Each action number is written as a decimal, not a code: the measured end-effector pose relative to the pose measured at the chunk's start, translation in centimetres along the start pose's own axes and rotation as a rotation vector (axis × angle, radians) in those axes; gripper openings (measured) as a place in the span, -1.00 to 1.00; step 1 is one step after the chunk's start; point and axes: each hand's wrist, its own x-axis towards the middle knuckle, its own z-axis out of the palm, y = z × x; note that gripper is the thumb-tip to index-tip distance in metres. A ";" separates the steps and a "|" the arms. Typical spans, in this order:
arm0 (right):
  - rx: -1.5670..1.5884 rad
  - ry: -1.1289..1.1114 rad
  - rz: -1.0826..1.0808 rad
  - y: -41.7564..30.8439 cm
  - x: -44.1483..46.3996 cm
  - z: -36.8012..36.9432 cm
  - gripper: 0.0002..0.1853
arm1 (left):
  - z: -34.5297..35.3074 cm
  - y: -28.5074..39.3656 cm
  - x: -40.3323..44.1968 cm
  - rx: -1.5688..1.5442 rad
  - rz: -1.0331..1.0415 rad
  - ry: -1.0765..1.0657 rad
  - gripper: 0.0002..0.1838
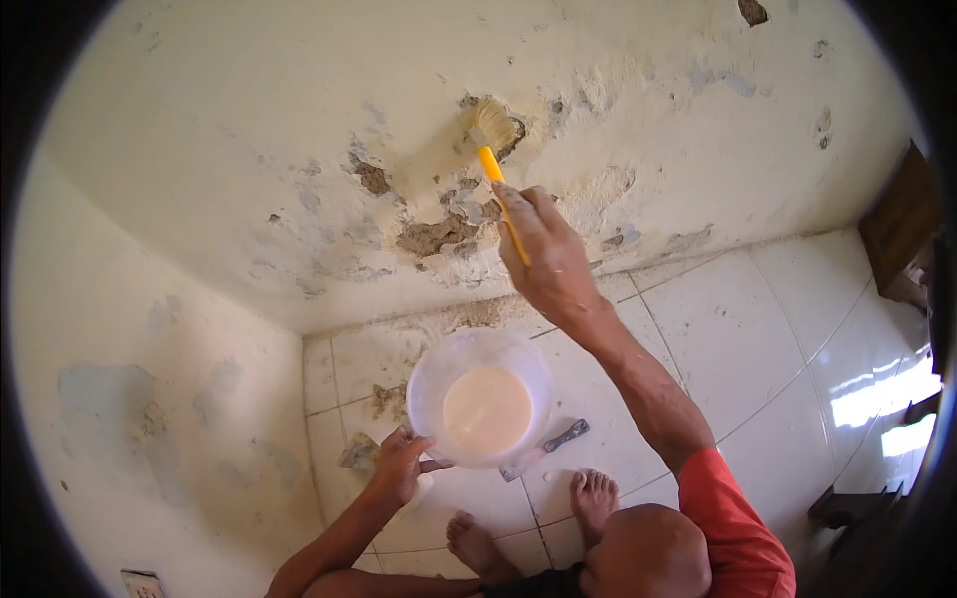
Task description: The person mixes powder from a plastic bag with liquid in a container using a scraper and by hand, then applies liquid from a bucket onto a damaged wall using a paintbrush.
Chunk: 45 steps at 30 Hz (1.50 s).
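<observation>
My right hand [546, 249] is closed round the yellow handle of a paintbrush [487, 149]. The brush's pale bristles press against the cream wall [299, 100], over a patch of broken plaster. In my left hand [401, 463] is the rim of a translucent plastic bucket [426, 374], gripped at its lower left side. Creamy pale liquid [486, 411] covers the bucket's bottom. Beside the bucket, a scraper [543, 450] with a dark handle lies on the floor, its blade end partly behind the bucket.
Several chipped patches [439, 235] mark the wall. Plaster crumbs [389, 401] lie on the white tiled floor [698, 309]. My bare feet [595, 495] are near the scraper. Dark wooden furniture [897, 219] stands at the right, and a wall socket [143, 584] is at lower left.
</observation>
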 end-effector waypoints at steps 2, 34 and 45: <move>0.206 -0.041 0.046 -0.5 0.7 -2.6 -0.55 | 0.6 0.6 -0.5 0.001 -0.013 0.024 -0.63; -0.217 -0.107 -0.109 -1.1 1.8 -1.7 -0.59 | -0.9 -3.9 -1.9 -0.251 0.103 0.015 -0.64; 0.426 -1.338 0.550 -8.5 -5.5 -2.7 -0.71 | 0.3 -7.3 -1.1 -0.281 0.138 0.101 -0.69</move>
